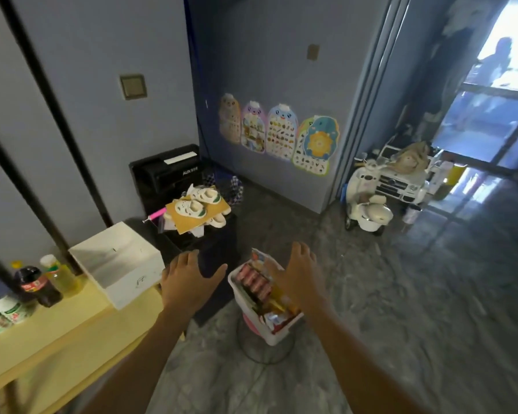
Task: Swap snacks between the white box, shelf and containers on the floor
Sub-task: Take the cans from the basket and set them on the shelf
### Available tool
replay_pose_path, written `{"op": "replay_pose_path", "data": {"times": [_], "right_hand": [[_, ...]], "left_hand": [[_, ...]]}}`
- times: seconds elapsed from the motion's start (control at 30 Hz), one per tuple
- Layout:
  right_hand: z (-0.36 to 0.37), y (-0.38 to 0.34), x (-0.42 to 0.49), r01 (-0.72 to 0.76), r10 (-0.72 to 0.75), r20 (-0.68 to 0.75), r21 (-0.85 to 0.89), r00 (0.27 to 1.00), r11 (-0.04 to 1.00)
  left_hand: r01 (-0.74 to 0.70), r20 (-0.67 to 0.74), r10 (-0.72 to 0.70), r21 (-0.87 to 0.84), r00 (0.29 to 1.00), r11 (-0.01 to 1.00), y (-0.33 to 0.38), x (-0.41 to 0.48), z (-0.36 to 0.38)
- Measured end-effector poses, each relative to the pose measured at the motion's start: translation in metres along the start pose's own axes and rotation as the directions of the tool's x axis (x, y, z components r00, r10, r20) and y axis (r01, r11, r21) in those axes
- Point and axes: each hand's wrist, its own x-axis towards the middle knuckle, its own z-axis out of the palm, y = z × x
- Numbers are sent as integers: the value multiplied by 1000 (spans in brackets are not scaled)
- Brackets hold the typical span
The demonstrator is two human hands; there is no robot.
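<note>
Grip empty on both sides: right hand [296,282] spread above the snack container [277,334], left hand [189,279] beside it; white box [126,264] on the surface [57,333]. Advise lifting one packet cleanly.

Open white box [117,264], snack-filled container [281,333] nearby

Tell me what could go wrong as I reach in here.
1. The snack bin sits perched on a narrow pink stand. A push from the right hand could tip it and spill the packets.
2. The white box stands at the end of the shelf, close to the left hand. A nudge might slide it off.
</note>
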Motion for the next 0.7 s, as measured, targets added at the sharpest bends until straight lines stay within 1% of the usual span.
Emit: {"op": "replay_pose_path", "data": {"times": [0.1,0.23,0.33,0.47,0.53,0.63,0.7], "right_hand": [[15,13,12,-57,56,46,18,997,998],[45,20,38,-150,149,73,1,986,989],[75,22,65,-213,215,63,-40,974,976],[129,21,109,-327,327,107,-22,939,945],[164,24,129,-381,386,150,-65,910,922],[215,29,154,-418,440,209,-140,873,898],[249,37,170,-451,476,229,-152,849,879]], "left_hand": [[-26,45,25,32,999,999,7,24,21],[-106,100,101,44,990,993,13,66,51],[-165,155,156,45,975,985,13,108,81],[-256,269,235,46,934,966,2,180,134],[-299,334,265,54,905,953,-7,217,165],[-344,421,289,60,860,937,-15,261,212],[-361,467,289,71,836,930,-18,287,245]]}}
